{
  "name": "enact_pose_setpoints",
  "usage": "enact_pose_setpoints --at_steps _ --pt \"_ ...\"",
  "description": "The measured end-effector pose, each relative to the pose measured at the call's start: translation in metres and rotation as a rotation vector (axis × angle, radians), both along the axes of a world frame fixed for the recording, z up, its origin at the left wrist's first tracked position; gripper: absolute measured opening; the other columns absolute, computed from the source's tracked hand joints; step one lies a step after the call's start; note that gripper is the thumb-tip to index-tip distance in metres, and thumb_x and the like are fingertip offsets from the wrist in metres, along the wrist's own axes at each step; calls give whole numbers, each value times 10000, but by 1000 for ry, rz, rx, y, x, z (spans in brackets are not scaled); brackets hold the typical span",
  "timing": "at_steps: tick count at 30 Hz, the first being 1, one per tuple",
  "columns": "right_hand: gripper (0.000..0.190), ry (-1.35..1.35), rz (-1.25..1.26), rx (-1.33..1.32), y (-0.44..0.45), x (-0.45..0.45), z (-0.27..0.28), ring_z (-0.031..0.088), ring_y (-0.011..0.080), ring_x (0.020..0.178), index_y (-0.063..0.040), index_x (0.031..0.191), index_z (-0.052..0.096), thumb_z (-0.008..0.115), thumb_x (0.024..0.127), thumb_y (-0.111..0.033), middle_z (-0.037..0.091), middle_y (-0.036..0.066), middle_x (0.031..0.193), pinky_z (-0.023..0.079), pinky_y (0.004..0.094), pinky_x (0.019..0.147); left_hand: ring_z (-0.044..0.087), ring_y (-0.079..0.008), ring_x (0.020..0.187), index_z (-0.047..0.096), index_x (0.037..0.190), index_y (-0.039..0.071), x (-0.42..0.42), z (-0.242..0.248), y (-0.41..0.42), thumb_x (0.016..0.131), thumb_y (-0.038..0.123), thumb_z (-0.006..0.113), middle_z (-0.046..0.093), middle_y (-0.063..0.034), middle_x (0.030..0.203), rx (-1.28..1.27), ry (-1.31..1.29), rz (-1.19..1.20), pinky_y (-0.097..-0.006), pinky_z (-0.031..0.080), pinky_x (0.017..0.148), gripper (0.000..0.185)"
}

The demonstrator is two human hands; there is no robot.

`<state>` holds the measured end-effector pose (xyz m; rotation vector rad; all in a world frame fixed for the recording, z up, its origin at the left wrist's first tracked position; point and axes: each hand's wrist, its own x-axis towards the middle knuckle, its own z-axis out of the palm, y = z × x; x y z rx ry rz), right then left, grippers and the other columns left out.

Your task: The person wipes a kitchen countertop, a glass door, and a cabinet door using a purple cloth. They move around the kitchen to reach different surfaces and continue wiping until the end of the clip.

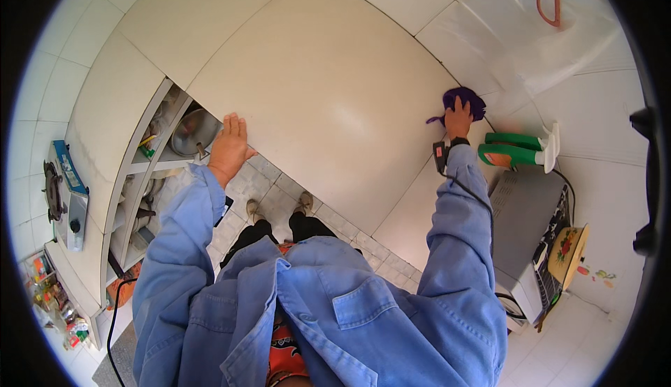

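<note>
A broad pale countertop lies before me. My left hand rests flat on its near edge, palm down, fingers pointing away and thumb apart, holding nothing. Stretched out to the far right, my right hand presses on a bunched purple cloth at the back edge of the counter, against the tiled wall. Part of the cloth spreads beyond my fingers, and a small loop of it sticks out to the left. A black band with a cable is at my right wrist.
Two green and white spray bottles stand right of my right arm, by a grey oven-like appliance with a yellow lidded pot. Below the counter, open shelves hold a metal lid. A portable gas stove sits far left; scissors lie upper right.
</note>
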<state>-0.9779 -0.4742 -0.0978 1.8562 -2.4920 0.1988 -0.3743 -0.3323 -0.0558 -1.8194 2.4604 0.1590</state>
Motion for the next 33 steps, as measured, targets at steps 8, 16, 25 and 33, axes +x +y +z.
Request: enact_pose_setpoints --at_steps 8,16,25,33 --pt "477 -15 314 -127 -17 51 4 453 452 1272 -104 1361 516 589 900 -200 443 244 1430 337 529 1101 403 -440 1350 419 1360 -106 -2 4 -3 730 367 810 416 -321 1421 14 -34 -13 -437 458 1020 879" --pt "557 154 -96 106 24 -8 4 451 476 1231 -102 1407 457 589 891 -262 405 248 1444 411 533 987 436 -453 1303 422 1332 -112 -1 3 -2 692 292 839 418 -328 1398 -26 7 -16 -424 497 979 864" --pt "541 30 9 -48 162 53 23 430 452 1274 -58 1380 490 607 854 -100 424 275 1416 325 530 1097 429 -451 1307 448 1316 -120 3 -9 -4 701 382 829 434 -320 1385 -79 1 -59 -407 515 964 881" --pt "603 -86 -184 79 268 54 38 382 511 1305 -129 1440 440 610 862 -153 344 218 1508 375 518 1097 422 -460 1311 428 1323 -126 7 -11 -3 709 423 822 447 -339 1368 -57 -9 -59 -422 517 964 913"
